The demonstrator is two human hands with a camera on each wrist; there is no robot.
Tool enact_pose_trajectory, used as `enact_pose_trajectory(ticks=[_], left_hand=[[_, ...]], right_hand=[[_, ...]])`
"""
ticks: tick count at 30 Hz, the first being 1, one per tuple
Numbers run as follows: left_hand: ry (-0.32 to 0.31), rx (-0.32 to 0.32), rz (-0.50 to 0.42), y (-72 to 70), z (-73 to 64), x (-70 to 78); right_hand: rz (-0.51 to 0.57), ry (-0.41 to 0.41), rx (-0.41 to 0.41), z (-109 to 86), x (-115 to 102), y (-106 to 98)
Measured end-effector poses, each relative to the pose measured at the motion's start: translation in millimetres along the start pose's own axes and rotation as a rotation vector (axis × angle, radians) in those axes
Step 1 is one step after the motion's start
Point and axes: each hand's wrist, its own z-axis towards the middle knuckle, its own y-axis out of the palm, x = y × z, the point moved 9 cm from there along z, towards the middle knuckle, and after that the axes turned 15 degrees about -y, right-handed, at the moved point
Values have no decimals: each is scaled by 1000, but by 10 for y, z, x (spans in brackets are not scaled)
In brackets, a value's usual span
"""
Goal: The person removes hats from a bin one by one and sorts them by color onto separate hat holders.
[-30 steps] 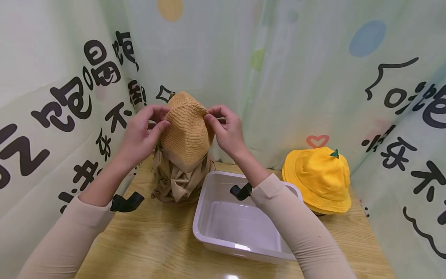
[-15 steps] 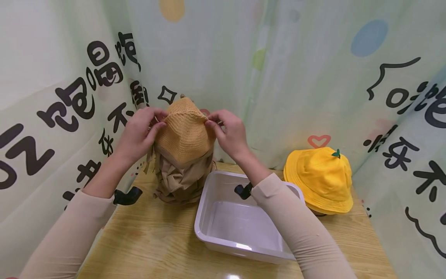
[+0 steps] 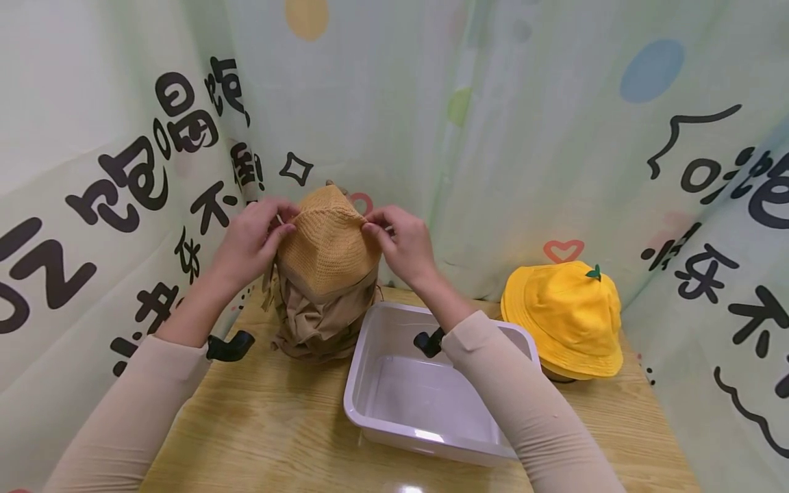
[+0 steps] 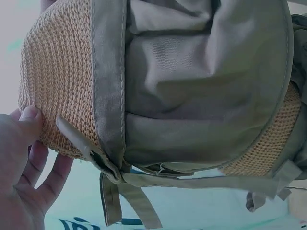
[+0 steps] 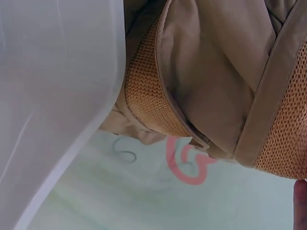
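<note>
A sun hat stands at the back left, its tan woven crown (image 3: 327, 250) uppermost and folds of brown cloth (image 3: 317, 318) hanging below. My left hand (image 3: 251, 236) pinches the crown's left side between thumb and fingers. On the opposite side, my right hand (image 3: 403, 239) pinches the crown's edge the same way. Up close in the left wrist view, the thumb presses the woven straw (image 4: 62, 62), and a cloth strap (image 4: 201, 181) runs along the brown fabric. Only a fingertip (image 5: 301, 203) of the right hand shows in the right wrist view.
A white plastic basin (image 3: 425, 445) sits right beside the brown cloth, partly under my right forearm. Farther right is a yellow bucket hat (image 3: 561, 315) with a green sprout on top. Printed curtains (image 3: 394, 103) enclose the wooden table (image 3: 259, 418) at the back and sides.
Both hands have come down a little with the hat's crown between them. The brown cloth below it has spread wider and hangs smoother. The basin and yellow hat stay put.
</note>
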Motion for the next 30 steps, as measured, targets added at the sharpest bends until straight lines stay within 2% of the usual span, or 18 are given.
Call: enact_pose_trajectory(ticks=[7,18,25,30], left_hand=[[-27,-20,-1,75,-17,-118],[-32,-24,9,115,-63,-207],[-43,-40,16,194,-74,-281],[-72,-61,16,264,-85,-330]], right_hand=[[-10,33,-25,-44,60,79],[-20,59,-57,-73,83,178],[-31,83,-86,-129,131,234],[-26,109,-96,-172,168,272]])
